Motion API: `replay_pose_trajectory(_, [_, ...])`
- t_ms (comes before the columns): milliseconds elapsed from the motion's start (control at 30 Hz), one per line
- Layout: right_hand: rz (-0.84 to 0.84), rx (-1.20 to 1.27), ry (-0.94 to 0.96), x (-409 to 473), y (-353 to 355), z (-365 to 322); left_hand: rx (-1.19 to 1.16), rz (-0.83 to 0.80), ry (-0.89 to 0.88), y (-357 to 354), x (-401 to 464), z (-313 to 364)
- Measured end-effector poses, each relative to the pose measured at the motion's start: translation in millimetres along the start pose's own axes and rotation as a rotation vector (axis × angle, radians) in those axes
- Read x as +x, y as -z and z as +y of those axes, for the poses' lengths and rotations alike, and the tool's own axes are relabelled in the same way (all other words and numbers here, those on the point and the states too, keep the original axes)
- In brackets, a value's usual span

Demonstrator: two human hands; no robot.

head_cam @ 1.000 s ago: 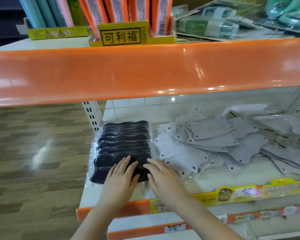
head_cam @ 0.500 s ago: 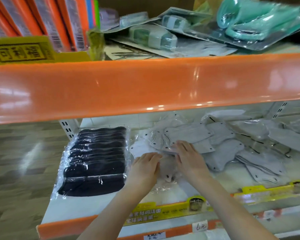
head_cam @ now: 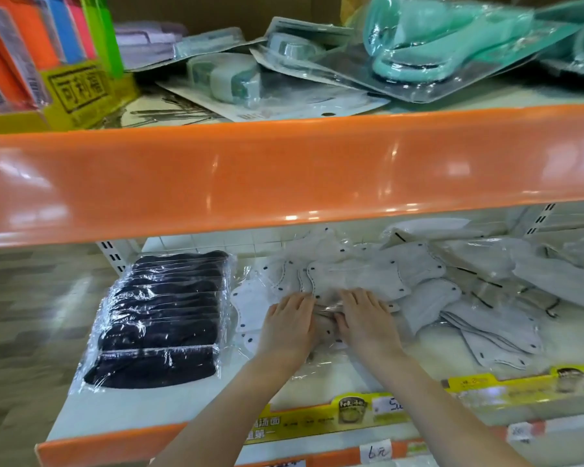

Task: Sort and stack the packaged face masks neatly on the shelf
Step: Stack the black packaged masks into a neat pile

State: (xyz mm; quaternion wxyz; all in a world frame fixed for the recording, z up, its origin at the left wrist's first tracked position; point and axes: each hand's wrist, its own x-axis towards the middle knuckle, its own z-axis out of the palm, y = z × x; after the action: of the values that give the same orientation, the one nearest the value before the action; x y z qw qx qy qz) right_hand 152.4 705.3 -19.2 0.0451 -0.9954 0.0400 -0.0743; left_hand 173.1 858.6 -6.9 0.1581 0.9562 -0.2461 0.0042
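Both hands have left the stack of black masks (head_cam: 159,318) and now lie side by side on the heap of white masks (head_cam: 354,274); the left hand (head_cam: 288,326) rests palm down with fingers nearly straight, holding nothing; the right hand (head_cam: 366,320) lies flat likewise, fingers spread on the clear wrappers; the black stack sits at the left end of the shelf (head_cam: 122,412), just beside the heap; more white masks spread loosely to the right, under the orange shelf edge (head_cam: 283,173).
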Motion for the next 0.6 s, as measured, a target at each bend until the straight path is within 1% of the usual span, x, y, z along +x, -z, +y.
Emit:
replay_pose_trajectory(67, [0.080,-0.031,0.022,-1.3,-1.8,0.4,-0.037,0.014,0.012,0.8,-2.8,2.8])
replay_pose_trajectory(133, [0.180,-0.026,0.047,-1.3,-5.2,4.0,-0.099,0.044,0.059,-0.8,-4.5,6.3])
replay_pose_trajectory(233, [0.246,0.042,0.103,-3.9,-1.7,9.0,-0.252,0.188,0.169,-0.1,-3.4,10.5])
replay_pose_trajectory(300, [0.277,0.100,0.091,-5.1,3.7,12.1,-0.326,0.287,0.194,3.8,-4.9,11.8])
replay_pose_trajectory(400, [0.404,0.273,0.009,-3.3,18.0,12.2,-0.449,0.400,0.156,13.8,-10.0,16.4])
replay_pose_trajectory(467, [0.478,0.345,0.019,0.0,31.5,8.8,-0.492,0.477,0.096,23.1,-13.0,21.1])
replay_pose_trajectory(533, [0.495,0.399,0.028,0.1,45.8,4.4,-0.523,0.512,0.065,30.9,-14.5,23.2])
replay_pose_trajectory(600, [0.431,0.470,-0.026,0.3,60.8,-2.7,-0.567,0.514,0.059,37.0,-14.7,22.6])
